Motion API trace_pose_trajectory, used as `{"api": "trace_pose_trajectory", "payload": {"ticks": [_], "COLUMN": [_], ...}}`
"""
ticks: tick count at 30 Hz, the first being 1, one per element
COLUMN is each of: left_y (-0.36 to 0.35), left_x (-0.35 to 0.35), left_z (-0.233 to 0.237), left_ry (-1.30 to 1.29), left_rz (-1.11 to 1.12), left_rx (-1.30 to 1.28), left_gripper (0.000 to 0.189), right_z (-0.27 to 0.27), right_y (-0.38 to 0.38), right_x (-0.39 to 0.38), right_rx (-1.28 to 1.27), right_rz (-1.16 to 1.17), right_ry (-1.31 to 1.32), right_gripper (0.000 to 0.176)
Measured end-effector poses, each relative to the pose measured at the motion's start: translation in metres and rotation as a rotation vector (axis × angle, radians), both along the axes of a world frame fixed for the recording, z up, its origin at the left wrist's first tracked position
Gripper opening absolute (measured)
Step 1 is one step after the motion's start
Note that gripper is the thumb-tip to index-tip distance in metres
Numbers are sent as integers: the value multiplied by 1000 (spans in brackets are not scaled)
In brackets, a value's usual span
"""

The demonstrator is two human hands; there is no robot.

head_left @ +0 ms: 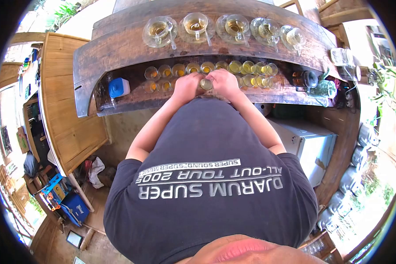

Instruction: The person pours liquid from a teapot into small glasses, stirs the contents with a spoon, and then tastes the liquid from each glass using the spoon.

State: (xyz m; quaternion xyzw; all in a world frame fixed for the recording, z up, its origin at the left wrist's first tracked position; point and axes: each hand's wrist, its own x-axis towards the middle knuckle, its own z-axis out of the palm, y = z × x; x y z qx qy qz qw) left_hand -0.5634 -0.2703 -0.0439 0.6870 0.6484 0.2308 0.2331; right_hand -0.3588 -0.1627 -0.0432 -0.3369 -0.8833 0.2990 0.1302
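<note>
My left hand (188, 86) and my right hand (225, 83) meet at the lower shelf, in front of my chest. Between them is a small clear glass (206, 84), with the curled fingers of both hands against its sides. Some fingertips are hidden. Two rows of similar small glasses (178, 70) run along the shelf to either side, several with yellow-orange contents at the bottom. A few glasses in the front row are covered by my hands.
On the raised counter (123, 37) stand several glass cups (196, 24) on saucers, with spoons. A blue-lidded tub (119, 88) sits at the shelf's left end. Jars (324, 89) crowd the right end, above a grey-white cabinet (310, 149). A wooden panel (70, 105) rises at left.
</note>
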Motion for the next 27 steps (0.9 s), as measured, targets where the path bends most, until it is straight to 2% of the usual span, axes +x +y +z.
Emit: {"api": "trace_pose_trajectory", "payload": {"ticks": [2, 6, 9, 11, 15, 17, 21, 24, 26, 27], "left_y": [1, 3, 1, 4, 5, 4, 4, 7, 8, 9], "left_x": [-1, -4, -3, -5, -10, -9, -13, -16, -16, -16], "left_z": [1, -5, -5, 1, -6, -3, -2, -11, -16, -16], "left_ry": [17, -2, -26, 1, -20, -51, -60, -37, -38, -48], "left_rz": [3, -17, -11, -27, -65, -64, -104, -122, -107, -109], "left_rx": [-18, 13, 56, -85, -5, 23, 40, 11, 94, 89], "left_gripper": [56, 56, 55, 57, 55, 49, 48, 56, 57, 57], "right_z": [-9, -11, -3, -3, -10, -2, -3, 4, 24, 34], "right_y": [-1, -8, -7, -8, -12, -13, -24, -35, -42, -45], "right_x": [-4, -3, -2, -6, -6, -5, -11, -9, -2, 0], "right_rx": [22, 34, 22, 63, 74, 76, 90, 34, 45, 41], "right_rz": [41, 65, -44, -1, 41, -73, -88, -83, -234, -238], "right_ry": [72, 38, 47, 111, 40, 72, 71, 18, 119, 109], "right_gripper": [17, 16, 16, 16, 15, 17, 16, 16, 15, 15]}}
